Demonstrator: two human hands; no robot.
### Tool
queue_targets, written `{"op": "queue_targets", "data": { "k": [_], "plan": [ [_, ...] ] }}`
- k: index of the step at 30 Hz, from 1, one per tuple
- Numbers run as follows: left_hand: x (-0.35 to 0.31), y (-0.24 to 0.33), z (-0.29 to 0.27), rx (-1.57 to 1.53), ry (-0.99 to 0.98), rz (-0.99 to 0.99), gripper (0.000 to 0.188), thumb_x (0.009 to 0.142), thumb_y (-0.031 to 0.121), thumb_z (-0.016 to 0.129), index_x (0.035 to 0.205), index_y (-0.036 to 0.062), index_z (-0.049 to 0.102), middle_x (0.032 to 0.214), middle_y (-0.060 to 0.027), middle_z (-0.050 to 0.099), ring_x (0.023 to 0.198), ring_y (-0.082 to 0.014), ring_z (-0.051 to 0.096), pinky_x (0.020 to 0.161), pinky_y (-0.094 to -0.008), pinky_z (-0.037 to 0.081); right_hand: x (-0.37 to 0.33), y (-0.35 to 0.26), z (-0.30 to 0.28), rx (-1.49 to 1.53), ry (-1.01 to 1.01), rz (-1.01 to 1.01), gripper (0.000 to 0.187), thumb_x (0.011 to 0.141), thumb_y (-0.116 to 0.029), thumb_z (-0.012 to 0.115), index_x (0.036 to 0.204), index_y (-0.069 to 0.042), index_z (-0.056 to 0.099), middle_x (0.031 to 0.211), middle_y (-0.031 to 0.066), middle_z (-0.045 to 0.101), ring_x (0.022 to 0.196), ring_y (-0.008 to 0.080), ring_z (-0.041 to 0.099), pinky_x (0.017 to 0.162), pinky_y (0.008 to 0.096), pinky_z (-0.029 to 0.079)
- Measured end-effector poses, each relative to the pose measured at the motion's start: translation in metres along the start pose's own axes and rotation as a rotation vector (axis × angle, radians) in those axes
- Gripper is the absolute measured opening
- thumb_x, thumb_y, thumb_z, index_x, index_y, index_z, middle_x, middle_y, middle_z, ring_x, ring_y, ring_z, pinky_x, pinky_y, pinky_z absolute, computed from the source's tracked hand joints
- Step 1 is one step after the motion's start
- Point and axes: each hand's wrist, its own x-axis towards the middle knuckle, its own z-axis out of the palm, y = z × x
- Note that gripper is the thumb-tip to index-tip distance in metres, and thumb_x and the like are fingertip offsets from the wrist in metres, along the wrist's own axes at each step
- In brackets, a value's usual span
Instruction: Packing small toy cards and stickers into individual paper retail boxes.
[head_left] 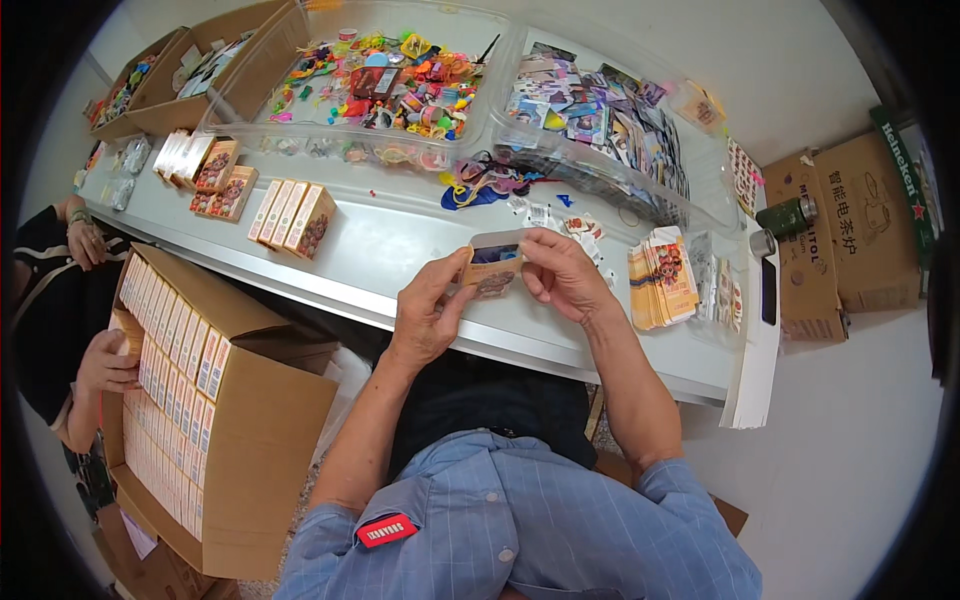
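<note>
Small printed carton [492, 268] sits pinched between my left hand [428, 315] and my right hand [562, 275] above the table's near edge [560, 345]; my fingers hide most of its ends. Left of me, an open cardboard box [235, 420] holds rows of the same cartons, partly cut off below. Farther back, clear bins hold colourful trinkets [385, 85] and picture cards [600, 115], too small to tell apart.

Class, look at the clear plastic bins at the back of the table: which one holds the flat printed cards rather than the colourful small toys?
The right clear bin, behind the right hand. It holds overlapping flat cards; the left clear bin holds bright small toys.
</note>
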Motion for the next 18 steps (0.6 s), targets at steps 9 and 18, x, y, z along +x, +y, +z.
{"op": "queue_targets", "data": {
  "k": [9,18],
  "plan": [
    [-0.001,-0.002,-0.002,0.103,-0.072,0.117,0.060,0.083,-0.010,0.072,0.138,0.0054,0.055,0.118,-0.0130,0.065,0.097,-0.0185,0.066,0.064,-0.0251,0.055,0.004,-0.009,0.014,-0.347,0.078,-0.058,0.024,0.095,-0.029,0.070,0.094,-0.004,0.070,0.072,-0.0007,0.062,0.053,0.0058,0.053,0.042,0.0207,0.038],
    [0.002,0.010,-0.008,-0.046,-0.144,-0.131,0.045,0.084,-0.004,0.074,0.126,0.0047,0.060,0.114,-0.0112,0.064,0.099,-0.0193,0.066,0.068,-0.0280,0.056,0.005,0.000,0.026,-0.381,0.118,-0.144,0.023,0.096,-0.027,0.070,0.086,-0.006,0.070,0.071,-0.0012,0.062,0.057,0.0050,0.055,0.049,0.0202,0.044]
  ]
}}
